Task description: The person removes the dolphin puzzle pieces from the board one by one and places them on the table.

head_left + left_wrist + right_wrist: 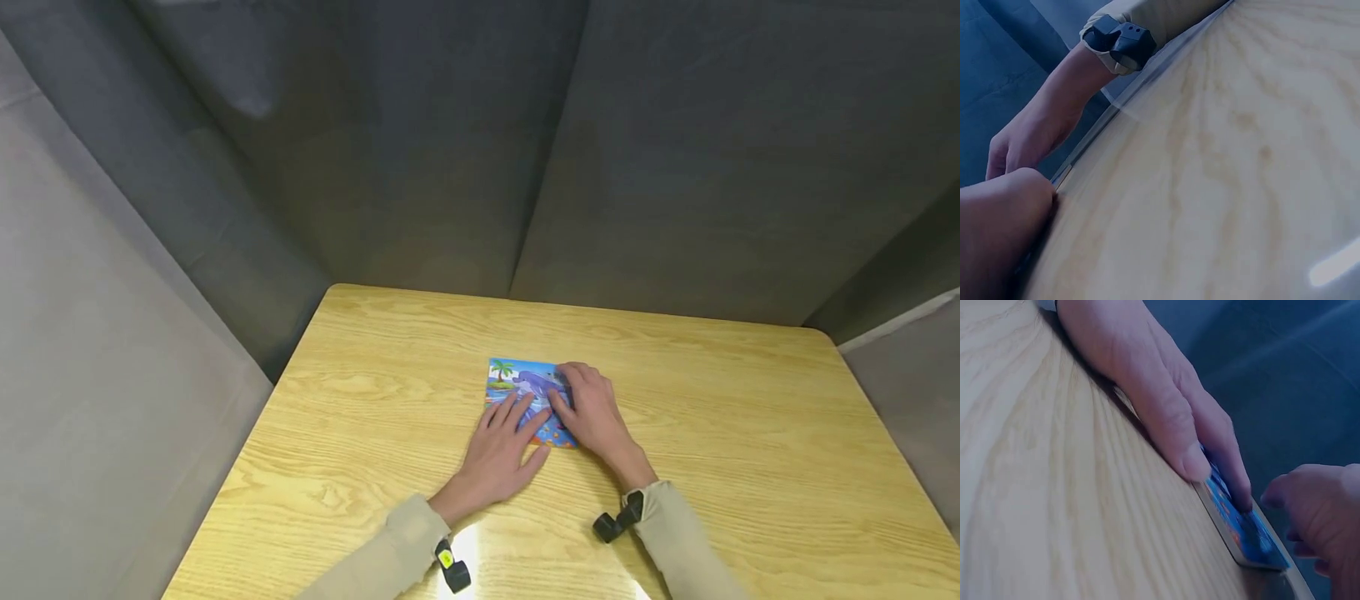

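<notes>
A square picture board (537, 379), printed with dolphins, a palm tree and blue water, lies flat on the wooden table. Seen edge-on in the right wrist view, the board (1235, 525) has a thin pale side. My left hand (498, 454) rests on its lower left part, palm down, fingers spread. Over the right edge lies my right hand (592, 408), thumb and index fingertip on the picture, the other fingers partly hidden. Up close, the right hand (1322, 515) has loosely bent fingers near the board's far end. The left hand covers part of the picture.
The wooden table (360, 400) extends around the board on all sides. Dark grey curtains (450, 167) hang behind its far edge, and lighter grey panels (97, 350) flank the sides. A black wrist camera (618, 518) is strapped at the right cuff.
</notes>
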Demonstrator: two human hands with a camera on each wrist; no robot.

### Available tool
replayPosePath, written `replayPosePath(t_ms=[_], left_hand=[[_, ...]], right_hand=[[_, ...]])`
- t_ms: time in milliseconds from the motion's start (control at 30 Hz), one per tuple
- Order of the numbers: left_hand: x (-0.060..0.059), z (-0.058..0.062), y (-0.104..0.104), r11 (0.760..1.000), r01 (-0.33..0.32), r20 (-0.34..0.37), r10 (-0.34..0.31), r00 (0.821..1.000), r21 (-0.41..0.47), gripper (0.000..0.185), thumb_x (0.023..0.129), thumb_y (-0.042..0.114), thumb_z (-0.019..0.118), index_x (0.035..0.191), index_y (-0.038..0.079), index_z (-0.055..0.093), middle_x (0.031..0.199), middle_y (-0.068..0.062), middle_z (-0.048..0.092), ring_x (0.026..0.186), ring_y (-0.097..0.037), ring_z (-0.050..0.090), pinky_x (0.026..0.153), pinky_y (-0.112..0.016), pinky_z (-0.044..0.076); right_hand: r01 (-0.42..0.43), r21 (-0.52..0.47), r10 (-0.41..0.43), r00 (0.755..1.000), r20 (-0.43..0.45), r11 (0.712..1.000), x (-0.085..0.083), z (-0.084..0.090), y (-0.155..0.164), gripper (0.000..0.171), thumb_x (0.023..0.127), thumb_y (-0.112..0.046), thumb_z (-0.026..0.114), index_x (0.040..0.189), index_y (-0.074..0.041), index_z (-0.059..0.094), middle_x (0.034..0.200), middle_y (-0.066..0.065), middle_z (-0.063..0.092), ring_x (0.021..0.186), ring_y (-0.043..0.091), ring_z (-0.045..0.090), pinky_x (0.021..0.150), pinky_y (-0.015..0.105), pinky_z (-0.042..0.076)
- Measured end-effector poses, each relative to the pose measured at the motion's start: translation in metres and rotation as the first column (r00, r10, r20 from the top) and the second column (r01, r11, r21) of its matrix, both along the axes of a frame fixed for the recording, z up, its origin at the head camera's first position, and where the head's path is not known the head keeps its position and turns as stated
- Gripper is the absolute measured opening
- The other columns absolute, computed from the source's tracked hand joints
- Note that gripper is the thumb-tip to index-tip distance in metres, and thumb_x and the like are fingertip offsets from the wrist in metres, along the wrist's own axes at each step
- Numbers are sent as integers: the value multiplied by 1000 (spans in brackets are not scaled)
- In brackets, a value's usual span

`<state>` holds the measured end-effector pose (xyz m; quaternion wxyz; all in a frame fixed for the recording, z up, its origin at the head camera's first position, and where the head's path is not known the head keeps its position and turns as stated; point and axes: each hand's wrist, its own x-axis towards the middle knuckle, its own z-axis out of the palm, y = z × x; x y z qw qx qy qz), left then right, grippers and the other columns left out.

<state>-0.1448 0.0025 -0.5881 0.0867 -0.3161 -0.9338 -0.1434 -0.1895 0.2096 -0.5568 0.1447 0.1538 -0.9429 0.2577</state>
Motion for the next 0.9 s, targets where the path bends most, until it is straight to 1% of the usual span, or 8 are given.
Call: replayPosePath(t_ms=[67,167,233,367,500,667,800,900], left_hand=[[0,-2,1,1000,-6,-3,6,1000,-12,57,110,53,33,159,28,45,169,-7,33,157,-33,26,122,-53,26],[-1,-2,1,1000,-17,13,17,1000,-26,57,110,55,29,158,30,46,169,-5,32,158,-31,24,122,-53,26],[-1,-2,1,999,-25,13,26,1000,-34,57,110,55,30,157,29,48,170,-4,31,158,-31,24,122,-53,26],[-1,-2,0,998,-33,12,34,999,-59,57,110,55,28,155,28,51,170,-5,30,158,-30,23,122,-52,26],[3,-5,1,997,-37,17,38,999,-75,58,111,55,25,155,28,51,170,-6,30,158,-30,21,123,-53,24],[8,-4,7,996,-57,25,58,998,-67,57,111,53,27,154,27,52,169,-7,32,158,-30,22,123,-51,24],[10,-1,10,995,-73,47,76,996,-61,56,111,52,29,155,26,52,169,-8,31,159,-29,19,124,-51,23],[10,-1,10,995,-76,47,79,996,-64,58,110,52,29,155,24,51,169,-7,31,159,-29,20,124,-50,22]], right_hand=[[-29,-6,29,999,14,1000,-1,1,-4,41,99,-22,71,131,1,64,133,20,63,126,41,57,102,60,40],[-73,-17,73,997,22,997,-4,3,-11,40,98,-20,71,131,1,64,130,20,64,123,40,57,99,59,41],[-96,-24,96,995,30,995,-7,4,-16,39,99,-19,71,131,1,65,130,20,63,123,40,57,99,59,41],[-117,-36,119,992,46,992,-14,5,-24,37,99,-18,71,130,1,66,128,18,64,123,39,56,99,59,41],[-141,-27,142,987,73,990,-18,2,-30,34,100,-17,70,129,1,67,124,17,65,119,37,57,97,58,42],[-184,-45,188,976,107,982,-24,3,-35,33,101,-12,67,131,2,67,117,14,65,111,33,59,96,55,47],[-229,-58,235,965,117,972,-29,5,-38,36,103,-8,64,137,3,62,114,14,64,102,29,60,89,49,52],[-250,-56,255,961,109,967,-32,7,-39,36,102,-4,65,137,5,63,111,16,64,98,29,59,85,48,52]])
